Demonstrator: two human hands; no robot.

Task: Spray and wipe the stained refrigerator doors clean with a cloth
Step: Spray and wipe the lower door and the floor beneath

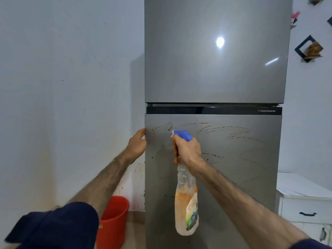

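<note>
While the left hand [137, 143] curls over the left edge of the stained lower refrigerator door [233, 177], the right hand [188, 150] is wrapped tight round the spray bottle [186, 203] neck, nozzle aimed at the orange streaks [224, 130]. Bottle looks thin plastic, part full: light, likely slick if wet; neck grip suits. No cloth visible.

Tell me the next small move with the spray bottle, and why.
Probably squeeze the trigger: the right hand holds the spray bottle with its blue nozzle aimed at the orange streaks on the lower door, while the left hand grips the door's edge.
</note>
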